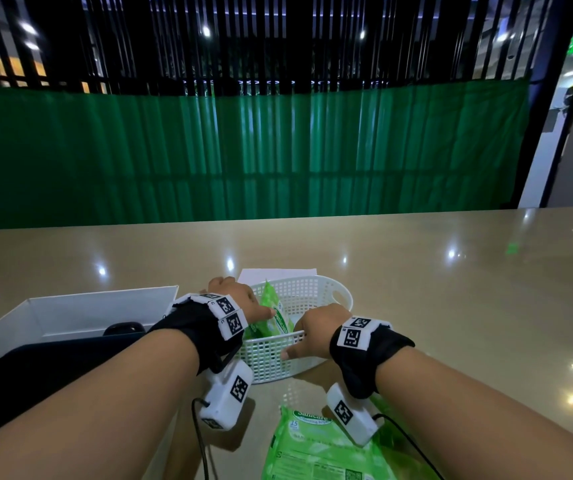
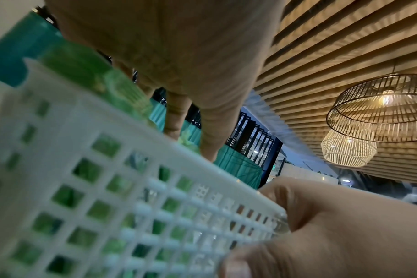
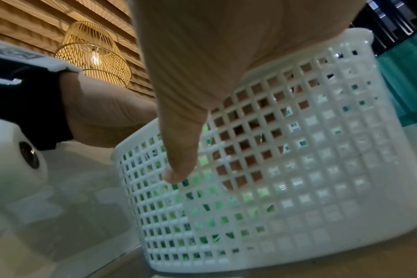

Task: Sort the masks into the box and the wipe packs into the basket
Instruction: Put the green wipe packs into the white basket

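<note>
The glossy beige tabletop (image 1: 416, 306) carries everything. At its left stands the open white cardboard box (image 1: 70, 310), with something dark inside that may be masks, though I cannot tell. Just right of it sits the white plastic lattice basket (image 1: 312, 289). The left hand (image 1: 233, 296) reaches over the near rim into the basket, fingers (image 2: 176, 120) pointing down onto a green wipe pack (image 1: 276, 320) leaning inside; whether they pinch it or only press it I cannot tell. The right hand (image 1: 316, 327) steadies the basket: its thumb (image 3: 181, 159) presses the outside wall while its fingers curl over the rim inside. Another green wipe pack (image 1: 316, 445) lies on the table close to the person, still outside. To finish this step well, I judge the left hand should lay the leaning pack flat, leaving room, while the right keeps the light basket from sliding.
</note>
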`<action>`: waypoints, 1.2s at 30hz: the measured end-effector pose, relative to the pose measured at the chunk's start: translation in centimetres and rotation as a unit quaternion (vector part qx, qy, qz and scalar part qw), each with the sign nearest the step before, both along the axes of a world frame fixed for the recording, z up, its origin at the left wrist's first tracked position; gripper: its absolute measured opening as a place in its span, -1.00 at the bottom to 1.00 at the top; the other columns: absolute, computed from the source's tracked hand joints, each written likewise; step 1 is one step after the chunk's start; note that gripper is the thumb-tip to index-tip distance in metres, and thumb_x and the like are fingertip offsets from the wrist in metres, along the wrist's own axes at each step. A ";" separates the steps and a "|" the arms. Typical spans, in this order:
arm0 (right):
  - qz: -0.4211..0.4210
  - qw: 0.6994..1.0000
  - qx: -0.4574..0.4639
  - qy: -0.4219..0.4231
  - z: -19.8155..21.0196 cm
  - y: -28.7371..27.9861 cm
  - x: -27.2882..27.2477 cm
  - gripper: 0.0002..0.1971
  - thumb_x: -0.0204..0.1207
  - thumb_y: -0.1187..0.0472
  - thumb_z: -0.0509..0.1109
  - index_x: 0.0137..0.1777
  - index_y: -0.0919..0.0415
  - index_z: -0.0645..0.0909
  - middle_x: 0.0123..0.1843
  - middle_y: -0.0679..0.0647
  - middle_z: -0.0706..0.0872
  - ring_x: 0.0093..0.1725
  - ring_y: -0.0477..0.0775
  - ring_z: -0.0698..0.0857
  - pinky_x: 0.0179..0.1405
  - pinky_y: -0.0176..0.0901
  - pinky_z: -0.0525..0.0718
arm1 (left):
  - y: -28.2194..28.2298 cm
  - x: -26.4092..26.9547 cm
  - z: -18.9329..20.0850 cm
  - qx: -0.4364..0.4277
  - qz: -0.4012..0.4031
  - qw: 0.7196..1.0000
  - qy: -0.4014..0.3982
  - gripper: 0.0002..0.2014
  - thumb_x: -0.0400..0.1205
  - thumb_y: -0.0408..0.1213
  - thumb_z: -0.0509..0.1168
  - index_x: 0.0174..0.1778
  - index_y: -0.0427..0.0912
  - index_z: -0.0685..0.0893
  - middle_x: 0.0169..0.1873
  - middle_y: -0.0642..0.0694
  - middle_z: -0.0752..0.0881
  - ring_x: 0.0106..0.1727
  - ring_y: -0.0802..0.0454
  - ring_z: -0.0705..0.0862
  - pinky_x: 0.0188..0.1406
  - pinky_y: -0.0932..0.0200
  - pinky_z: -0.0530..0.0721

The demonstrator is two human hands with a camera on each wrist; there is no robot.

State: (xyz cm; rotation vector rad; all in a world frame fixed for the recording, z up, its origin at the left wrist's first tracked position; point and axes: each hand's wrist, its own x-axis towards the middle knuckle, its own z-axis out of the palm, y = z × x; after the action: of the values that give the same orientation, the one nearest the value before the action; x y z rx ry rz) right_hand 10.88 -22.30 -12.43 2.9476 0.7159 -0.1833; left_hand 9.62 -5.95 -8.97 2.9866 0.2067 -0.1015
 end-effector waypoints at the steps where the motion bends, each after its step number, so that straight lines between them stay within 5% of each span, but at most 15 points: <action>1: -0.001 1.000 0.000 0.002 0.0 0.0 0.0 -0.45 0.41 -0.43 0.25 -0.20 0.12 0.56 -0.43 -0.03 0.50 -0.29 0.07 0.55 -0.46 -0.18 0.38 | 0.0 0.0 0.0 0.009 -0.008 1.000 -0.008 -0.60 0.51 0.27 0.26 -0.05 0.01 0.69 0.34 -0.11 0.47 0.49 -0.15 0.27 0.43 -0.06 0.38; 4: -0.006 1.000 0.005 0.013 0.2 0.1 0.1 -0.45 0.40 -0.43 0.26 -0.20 0.12 0.56 -0.41 -0.02 0.50 -0.28 0.08 0.56 -0.43 -0.16 0.40 | -0.7 -0.2 -0.3 0.076 -0.038 0.996 -0.035 -0.56 0.49 0.27 0.27 -0.06 -0.05 0.73 0.26 -0.06 0.49 0.39 -0.11 0.36 0.31 -0.01 0.45; 7: -0.011 1.000 0.013 0.020 0.2 0.2 0.1 -0.46 0.40 -0.42 0.28 -0.19 0.11 0.57 -0.40 -0.03 0.51 -0.26 0.07 0.57 -0.43 -0.17 0.40 | -1.3 -0.2 -0.4 0.032 -0.056 0.996 -0.056 -0.65 0.50 0.10 0.37 -0.15 -0.14 0.56 -0.13 -0.07 0.55 -0.03 -0.05 0.54 -0.12 0.13 0.53; 11: -0.015 1.000 0.017 0.019 0.1 0.2 0.1 -0.46 0.39 -0.42 0.29 -0.17 0.11 0.60 -0.35 -0.02 0.56 -0.25 0.07 0.59 -0.39 -0.17 0.44 | -1.7 -0.4 -0.4 -0.028 -0.056 0.994 -0.089 -0.54 0.55 -0.06 0.35 0.24 -0.16 0.33 -0.35 0.01 0.45 -0.20 -0.07 0.57 -0.41 0.17 0.42; 13: -0.016 1.000 0.012 0.021 0.1 0.2 0.1 -0.46 0.40 -0.42 0.29 -0.19 0.11 0.59 -0.37 -0.02 0.55 -0.26 0.07 0.58 -0.40 -0.16 0.43 | -1.9 -0.5 -0.5 -0.009 -0.060 0.993 -0.097 -0.47 0.57 -0.01 0.31 0.38 -0.09 0.28 -0.35 0.05 0.50 -0.14 -0.09 0.63 -0.30 0.17 0.45; 17: -0.019 0.999 0.014 0.023 0.1 0.2 0.1 -0.49 0.40 -0.41 0.30 -0.24 0.09 0.54 -0.41 -0.04 0.51 -0.27 0.07 0.57 -0.43 -0.18 0.41 | -2.3 -0.3 -1.0 -0.005 -0.052 0.997 -0.055 -0.43 0.60 0.01 0.25 0.51 0.05 0.23 -0.10 -0.01 0.67 0.10 -0.10 0.67 0.28 0.01 0.44; 20: -0.019 0.999 0.020 0.021 0.1 0.1 0.0 -0.50 0.40 -0.40 0.30 -0.29 0.08 0.53 -0.42 -0.05 0.51 -0.30 0.05 0.56 -0.45 -0.20 0.40 | -2.4 -0.3 -1.0 0.004 -0.040 0.998 -0.044 -0.48 0.59 -0.11 0.22 0.49 0.05 0.27 -0.22 0.03 0.61 0.02 -0.08 0.67 0.26 0.00 0.33; 26: -0.021 0.999 0.027 0.036 0.3 0.2 0.0 -0.49 0.40 -0.40 0.31 -0.41 0.05 0.45 -0.43 -0.04 0.53 -0.32 0.07 0.56 -0.44 -0.16 0.41 | -1.7 -0.6 0.8 0.041 0.011 0.998 -0.054 -0.46 0.54 -0.07 0.32 0.39 -0.11 0.30 -0.04 -0.03 0.64 -0.11 -0.06 0.58 0.05 0.06 0.41; 31: -0.017 0.999 0.028 0.037 0.3 0.2 0.1 -0.48 0.40 -0.39 0.32 -0.41 0.07 0.46 -0.45 -0.02 0.51 -0.39 0.04 0.52 -0.44 -0.15 0.40 | -0.9 -0.6 0.1 0.001 -0.012 1.000 -0.015 -0.49 0.47 -0.10 0.39 0.27 -0.20 0.42 -0.21 -0.04 0.56 -0.26 0.01 0.56 -0.32 0.17 0.51; 36: -0.013 0.999 0.030 0.041 0.3 0.2 0.1 -0.49 0.40 -0.40 0.31 -0.31 0.10 0.54 -0.43 -0.03 0.53 -0.39 0.03 0.52 -0.45 -0.17 0.40 | -0.2 -0.6 0.9 0.010 0.065 0.996 -0.062 -0.27 0.47 0.21 0.33 0.39 -0.22 0.36 0.26 -0.21 0.45 0.25 -0.19 0.51 0.12 0.01 0.53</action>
State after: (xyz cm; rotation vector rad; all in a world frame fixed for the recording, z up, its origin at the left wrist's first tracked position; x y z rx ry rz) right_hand 11.03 -22.08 -12.12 3.0226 0.7041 -0.2914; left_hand 9.07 -6.17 -8.10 2.9765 0.3891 0.1019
